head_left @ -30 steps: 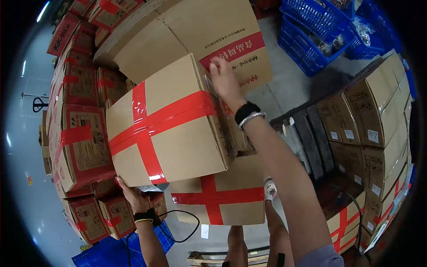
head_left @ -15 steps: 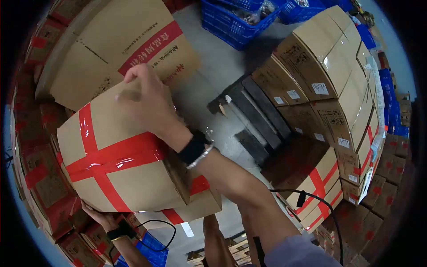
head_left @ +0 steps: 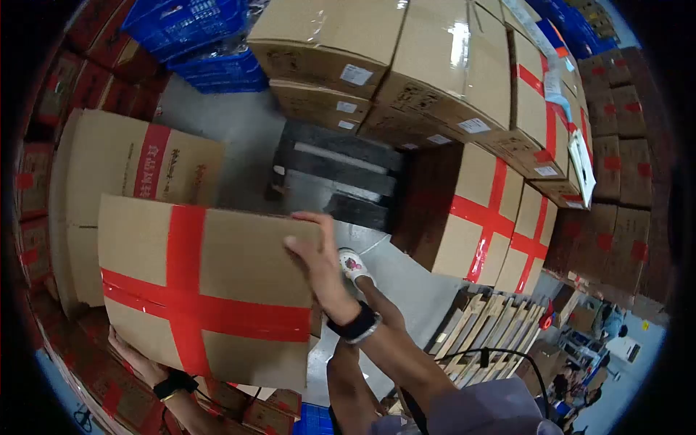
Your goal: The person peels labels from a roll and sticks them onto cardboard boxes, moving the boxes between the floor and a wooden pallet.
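A sealed cardboard box (head_left: pixel 250 254) with crossed red tape fills the lower left, tilted in front of me. My right hand (head_left: pixel 322 264) grips its right edge near the far corner, with fingers over the rim and the thumb on the top face. At the near left side, my left hand (head_left: pixel 138 360) holds the box's lower edge; its fingers are partly hidden under the box. Both wrists wear dark bands. Just beyond the box, a large printed carton (head_left: pixel 109 163) with a red stripe stands against the left stacks.
Stacked cartons (head_left: pixel 442 61) sit on the right, beside a dark pallet (head_left: pixel 341 177) on the floor. Red-taped boxes (head_left: pixel 471 210) stand nearer me. Blue crates (head_left: pixel 188 29) are at the back, a wooden slatted pallet (head_left: pixel 486 326) at lower right. A cable (head_left: pixel 518 353) crosses near my arm.
My view has turned to the right. My right hand has gone from above the box's top face to its right edge. My left hand stays at the lower left edge.
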### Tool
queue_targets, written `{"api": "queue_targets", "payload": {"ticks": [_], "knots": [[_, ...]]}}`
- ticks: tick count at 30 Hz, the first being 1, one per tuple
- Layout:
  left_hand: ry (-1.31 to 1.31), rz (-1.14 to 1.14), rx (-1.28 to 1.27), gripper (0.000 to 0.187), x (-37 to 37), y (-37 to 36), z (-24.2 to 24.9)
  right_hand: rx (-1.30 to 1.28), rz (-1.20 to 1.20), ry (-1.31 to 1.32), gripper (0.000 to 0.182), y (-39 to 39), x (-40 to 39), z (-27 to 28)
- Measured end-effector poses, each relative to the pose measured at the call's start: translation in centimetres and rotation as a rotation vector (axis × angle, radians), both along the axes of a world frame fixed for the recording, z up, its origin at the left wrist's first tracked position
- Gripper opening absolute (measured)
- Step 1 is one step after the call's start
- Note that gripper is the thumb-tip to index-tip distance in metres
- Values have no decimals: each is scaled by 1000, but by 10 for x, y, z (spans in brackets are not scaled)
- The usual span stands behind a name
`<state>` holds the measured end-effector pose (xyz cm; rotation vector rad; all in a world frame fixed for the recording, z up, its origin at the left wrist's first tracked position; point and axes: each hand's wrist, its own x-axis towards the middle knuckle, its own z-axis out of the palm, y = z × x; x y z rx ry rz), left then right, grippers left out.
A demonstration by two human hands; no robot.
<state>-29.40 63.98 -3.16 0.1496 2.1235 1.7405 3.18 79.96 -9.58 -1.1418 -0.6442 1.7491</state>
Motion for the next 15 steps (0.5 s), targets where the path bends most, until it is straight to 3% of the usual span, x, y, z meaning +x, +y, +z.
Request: {"api": "queue_targets", "payload": {"ticks": [2, 6, 8, 10, 11, 12, 15], "knots": [[-97, -127, 50, 52, 39, 49, 3, -48, -217, 38, 39, -23, 71, 22], [-496, -352, 82, 43, 181, 163, 21, -9, -658, -290, 46, -86, 198, 93], [-463, -666, 156, 37, 257, 196, 26, -6, -964, -349, 50, -129, 248, 126], [-692, -948, 228, 30, 326, 225, 18, -27, -1174, -256, 58, -179, 299, 152], [-398, -1092, 254, 29, 379, 233, 32, 22, -1205, -222, 57, -196, 319, 167], [194, -1330, 457, 31, 429, 238, 61, 75, -1237, -183, 56, -212, 343, 176], [-80, -1452, 376, 32, 555, 239, 90, 158, -1307, -276, 59, -251, 425, 163]]}}
